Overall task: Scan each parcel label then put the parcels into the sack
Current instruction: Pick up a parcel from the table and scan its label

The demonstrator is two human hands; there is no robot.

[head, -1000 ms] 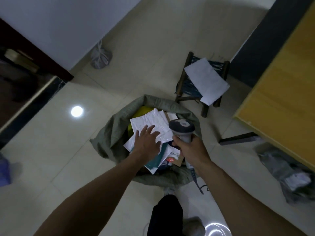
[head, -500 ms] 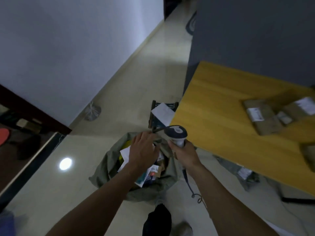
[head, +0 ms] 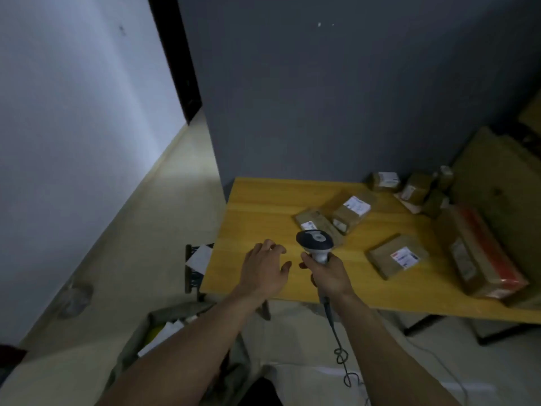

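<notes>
- Some of the job is done. The sack [head: 128, 350] sits on the floor below the near left corner of the table [head: 263, 209], and white packets [head: 164, 335] poke out of its top.
- A lot is left. I count at least 6 brown parcels on the table.
- A flat parcel [head: 314, 222] and a box [head: 351, 213] lie in the middle of the table, and another parcel [head: 396, 256] lies nearer the front edge.
- A long parcel [head: 480, 256] with red tape lies at the right end of the table, and small parcels [head: 383, 181] sit at the back.
- My left hand [head: 265, 269] is over the front left part of the table. Its fingers are loose and spread, and it holds nothing.
- My right hand [head: 329, 275] is over the front edge of the table, wrapped tight round the scanner [head: 314, 241].
- I think the flat parcel comes next, because it is closest to the scanner. The scanner head hides a bit of it.
- The cable [head: 341, 353] hangs below the front of the table and could catch.
- A stool [head: 190, 276] with a white paper [head: 200, 257] on it stands at the left side of the table, close to the sack. I might bump it.
</notes>
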